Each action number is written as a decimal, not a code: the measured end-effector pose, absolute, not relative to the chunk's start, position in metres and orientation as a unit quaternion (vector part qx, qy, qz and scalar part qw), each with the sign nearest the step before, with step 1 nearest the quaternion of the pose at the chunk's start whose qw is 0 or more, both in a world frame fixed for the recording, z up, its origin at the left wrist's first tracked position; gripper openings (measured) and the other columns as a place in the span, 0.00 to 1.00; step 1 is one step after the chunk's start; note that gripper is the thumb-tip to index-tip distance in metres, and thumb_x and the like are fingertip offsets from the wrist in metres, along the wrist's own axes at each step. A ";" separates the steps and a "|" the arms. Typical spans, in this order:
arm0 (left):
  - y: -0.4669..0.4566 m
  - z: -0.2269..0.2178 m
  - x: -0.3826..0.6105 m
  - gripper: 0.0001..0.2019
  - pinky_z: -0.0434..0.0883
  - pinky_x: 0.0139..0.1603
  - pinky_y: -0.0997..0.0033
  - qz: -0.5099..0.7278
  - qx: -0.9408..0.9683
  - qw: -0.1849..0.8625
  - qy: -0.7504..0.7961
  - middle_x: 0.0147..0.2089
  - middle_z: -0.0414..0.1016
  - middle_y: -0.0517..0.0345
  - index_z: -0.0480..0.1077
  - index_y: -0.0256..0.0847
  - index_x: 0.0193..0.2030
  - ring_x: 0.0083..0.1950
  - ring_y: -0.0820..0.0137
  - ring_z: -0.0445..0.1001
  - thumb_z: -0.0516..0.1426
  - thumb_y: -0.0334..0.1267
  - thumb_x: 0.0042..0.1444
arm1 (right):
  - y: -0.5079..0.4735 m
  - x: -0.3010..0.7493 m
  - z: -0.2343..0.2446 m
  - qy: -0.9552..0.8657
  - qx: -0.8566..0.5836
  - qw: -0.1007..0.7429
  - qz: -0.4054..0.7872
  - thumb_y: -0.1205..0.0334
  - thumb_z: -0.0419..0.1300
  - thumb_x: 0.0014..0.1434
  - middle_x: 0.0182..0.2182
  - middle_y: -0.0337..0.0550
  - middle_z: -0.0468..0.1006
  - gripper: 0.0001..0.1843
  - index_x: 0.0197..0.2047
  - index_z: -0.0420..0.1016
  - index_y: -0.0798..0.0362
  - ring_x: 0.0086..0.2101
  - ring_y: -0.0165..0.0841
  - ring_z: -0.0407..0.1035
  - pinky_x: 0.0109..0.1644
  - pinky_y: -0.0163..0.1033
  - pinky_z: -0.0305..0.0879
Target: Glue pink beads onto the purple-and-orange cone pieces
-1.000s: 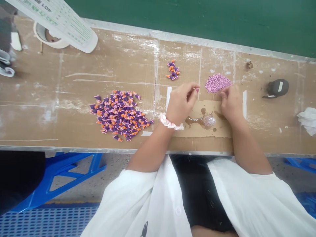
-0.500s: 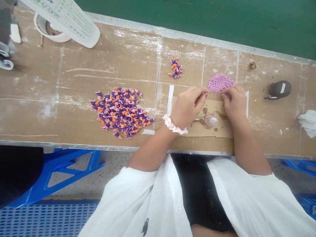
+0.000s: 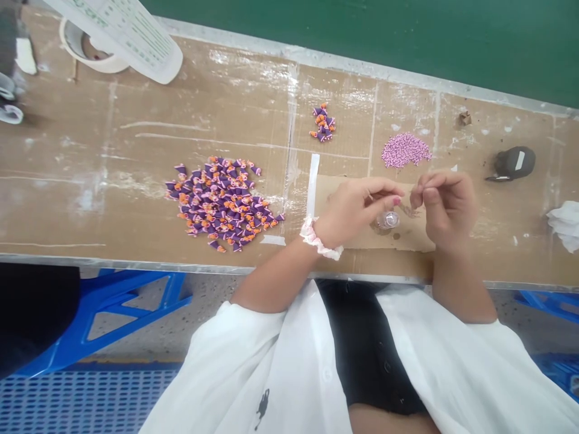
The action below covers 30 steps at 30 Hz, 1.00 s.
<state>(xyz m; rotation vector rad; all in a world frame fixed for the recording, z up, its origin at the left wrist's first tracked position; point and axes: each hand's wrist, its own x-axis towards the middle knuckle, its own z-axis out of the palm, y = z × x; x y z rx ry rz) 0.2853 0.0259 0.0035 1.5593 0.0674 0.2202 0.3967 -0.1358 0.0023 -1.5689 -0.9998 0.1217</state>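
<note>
My left hand [image 3: 362, 208], with a white scrunchie [image 3: 319, 238] at the wrist, is pinched closed above a small clear round piece [image 3: 388, 220]. Whatever its fingertips hold is too small to name. Close by on the right, my right hand [image 3: 446, 205] is slightly blurred, thumb and fingers also pinched on something I cannot make out. Both hands are over a taped cardboard sheet [image 3: 362, 241]. Beyond them lies a heap of tiny pink-purple pieces [image 3: 404, 150]. A small cluster of purple-and-orange figures [image 3: 323, 123] sits to its left.
A large pile of purple-and-orange figures [image 3: 224, 202] lies left of my hands. A tape roll [image 3: 93, 48] and a white printed container [image 3: 140, 42] are at the far left. To the right are a dark rounded object [image 3: 514, 163] and crumpled white tissue [image 3: 564, 224].
Both hands have come back from the edge of the pink-purple heap toward my body. They are now nearer each other, close to the clear round piece.
</note>
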 end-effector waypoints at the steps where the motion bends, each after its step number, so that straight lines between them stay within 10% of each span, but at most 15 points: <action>1: 0.024 0.004 0.284 0.11 0.74 0.36 0.75 0.086 0.689 0.719 0.024 0.39 0.82 0.55 0.77 0.37 0.43 0.34 0.75 0.78 0.58 0.42 0.62 | -0.135 0.390 0.006 -0.435 -0.667 0.602 0.055 0.59 0.60 0.66 0.30 0.36 0.69 0.03 0.39 0.69 0.47 0.24 0.26 0.66 0.27 0.37 0.65; 19: 0.021 -0.003 0.285 0.07 0.70 0.38 0.77 0.297 0.814 0.484 -0.119 0.35 0.77 0.57 0.73 0.39 0.36 0.36 0.77 0.74 0.55 0.33 0.64 | -0.141 0.375 0.019 -0.406 -0.655 0.629 0.104 0.64 0.72 0.53 0.26 0.32 0.79 0.14 0.41 0.73 0.47 0.21 0.28 0.71 0.21 0.32 0.69; 30: 0.012 0.010 0.282 0.04 0.71 0.33 0.77 0.151 0.656 0.738 -0.038 0.31 0.75 0.60 0.70 0.38 0.32 0.30 0.79 0.72 0.58 0.35 0.57 | -0.142 0.370 0.015 -0.409 -0.664 0.624 0.047 0.60 0.68 0.58 0.29 0.38 0.78 0.05 0.39 0.77 0.45 0.28 0.32 0.73 0.29 0.39 0.72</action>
